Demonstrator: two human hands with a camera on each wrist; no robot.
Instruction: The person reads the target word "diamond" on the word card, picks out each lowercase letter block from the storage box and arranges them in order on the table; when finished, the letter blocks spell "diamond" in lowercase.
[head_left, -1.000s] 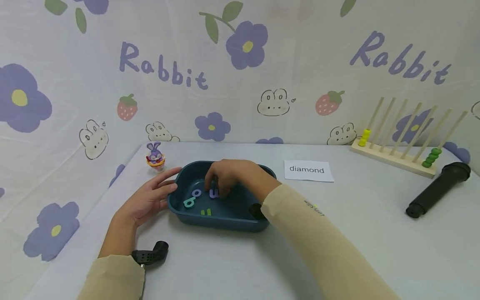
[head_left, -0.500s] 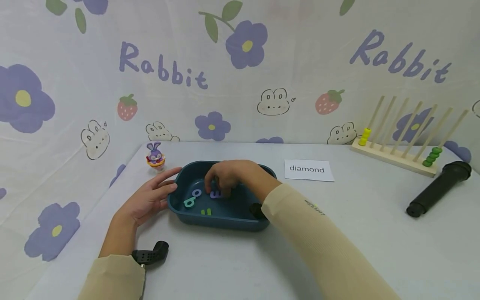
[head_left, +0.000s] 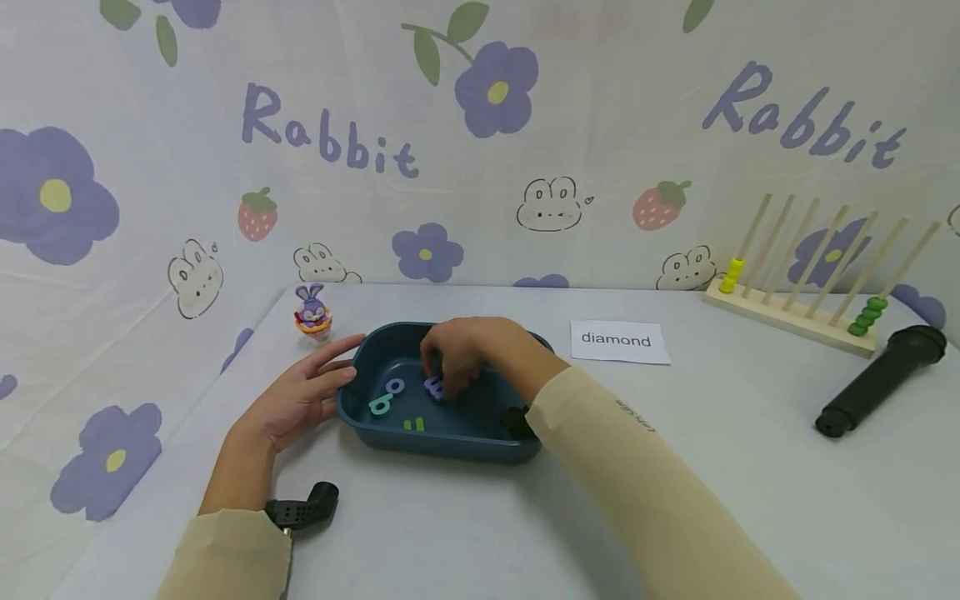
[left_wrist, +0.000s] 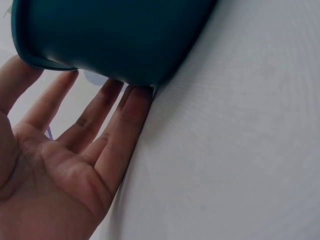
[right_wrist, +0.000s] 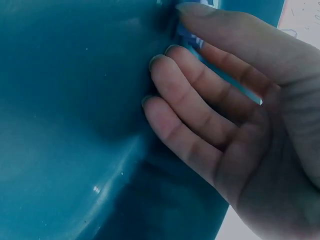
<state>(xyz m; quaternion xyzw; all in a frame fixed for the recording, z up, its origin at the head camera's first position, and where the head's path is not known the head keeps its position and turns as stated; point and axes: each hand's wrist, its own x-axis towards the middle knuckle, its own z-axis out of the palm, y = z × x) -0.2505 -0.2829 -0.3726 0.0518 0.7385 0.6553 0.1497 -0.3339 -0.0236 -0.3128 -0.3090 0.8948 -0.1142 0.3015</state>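
Turned aslant since half a second ago, the purple pronged letter [head_left: 433, 388] is inside the blue tray [head_left: 442, 447], pinched between the thumb and forefinger of my right hand [head_left: 461, 350]. It looks light and stiff, perhaps a little slippery, and I doubt it would break; I'd hold it by opposite edges of its body rather than by one prong. My left hand [head_left: 298, 398] rests extended fingers against the tray's outer end.

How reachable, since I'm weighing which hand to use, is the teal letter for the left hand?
Likely yes: only the tray wall separates the left hand from the teal letter, which looks open from above.
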